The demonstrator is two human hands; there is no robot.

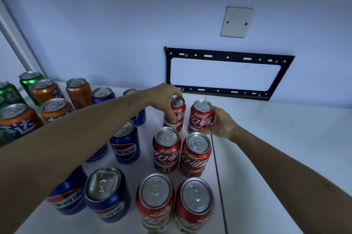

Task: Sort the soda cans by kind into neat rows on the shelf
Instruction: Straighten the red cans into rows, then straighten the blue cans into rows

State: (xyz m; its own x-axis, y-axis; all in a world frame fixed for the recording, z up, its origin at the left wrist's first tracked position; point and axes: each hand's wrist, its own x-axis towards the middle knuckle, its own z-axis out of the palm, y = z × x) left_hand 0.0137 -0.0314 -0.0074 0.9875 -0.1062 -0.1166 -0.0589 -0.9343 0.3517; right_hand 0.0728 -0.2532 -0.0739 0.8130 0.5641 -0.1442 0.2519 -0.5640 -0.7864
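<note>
From the head view, your left hand (167,98) reaches across the shelf (276,138) and closes its fingers from above around the top of a red can (176,115) in the back of the red group. Your right hand (219,125) wraps the side of the red can (201,116) just beside it, thumb on the front label, fingers behind. Both cans stand upright near the back edge of the shelf; you cannot tell whether their bases are touching it.

In front of them four more red cans form two pairs: a middle pair (167,149) and a front pair (155,201) near the front edge. Together they make two columns of three, just beside a seam in the shelf top.

To the left stand the blue cans (125,145), partly hidden under your left forearm; the nearest one (106,193) has a dented lid. Further left, toward the back left corner, are orange cans (79,90) mixed with green cans (30,81).

On the wall behind hang a black bracket (226,73) and a blank cover plate (237,22).
</note>
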